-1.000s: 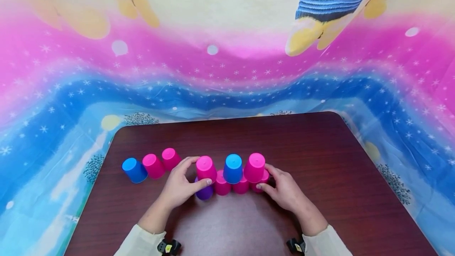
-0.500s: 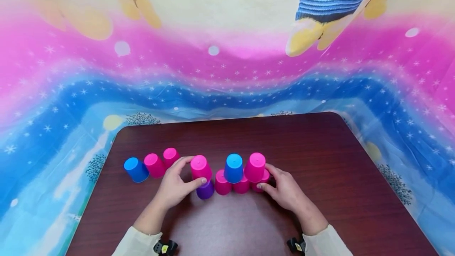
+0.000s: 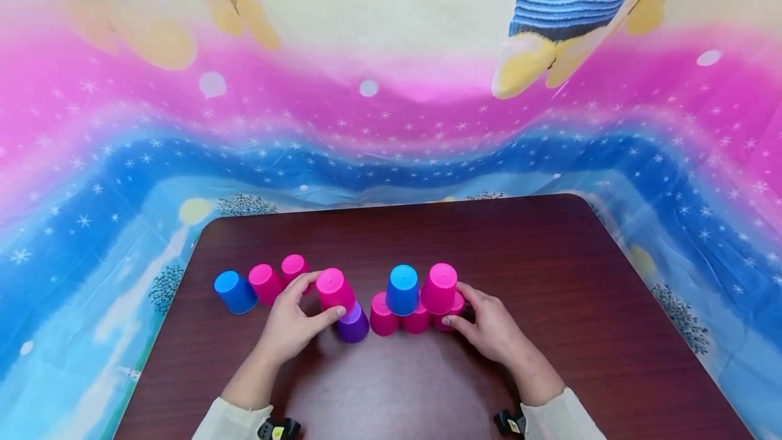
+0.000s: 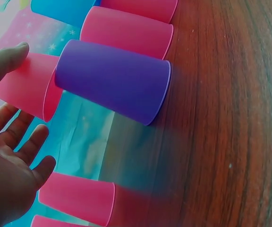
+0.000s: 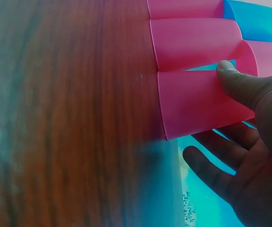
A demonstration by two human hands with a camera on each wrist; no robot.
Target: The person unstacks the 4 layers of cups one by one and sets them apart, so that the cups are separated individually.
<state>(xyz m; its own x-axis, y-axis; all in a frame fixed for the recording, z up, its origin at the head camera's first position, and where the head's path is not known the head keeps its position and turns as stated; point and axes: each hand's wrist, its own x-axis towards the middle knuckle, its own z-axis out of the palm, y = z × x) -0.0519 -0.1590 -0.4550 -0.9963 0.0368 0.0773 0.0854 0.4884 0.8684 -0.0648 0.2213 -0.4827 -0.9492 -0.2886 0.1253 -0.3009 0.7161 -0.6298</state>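
Observation:
My left hand grips an upside-down pink cup between thumb and fingers. The held cup is at the upper left of a purple cup, its rim right at that cup's top in the left wrist view. Pinched at its side by my right hand is the rightmost lower pink cup, thumb on the near face and fingers behind. Two more pink cups stand left of it in the bottom row. A blue cup and a pink cup rest on top of that row.
On the table's left side stand a blue cup and two pink cups, all upside down, the farthest partly behind my left hand. The dark wooden table ends at a printed cloth backdrop.
My left hand has drawn the pink cup leftward, from above the purple cup and its gap toward the purple cup's left side, uncovering more of the purple cup. The right hand has barely moved.

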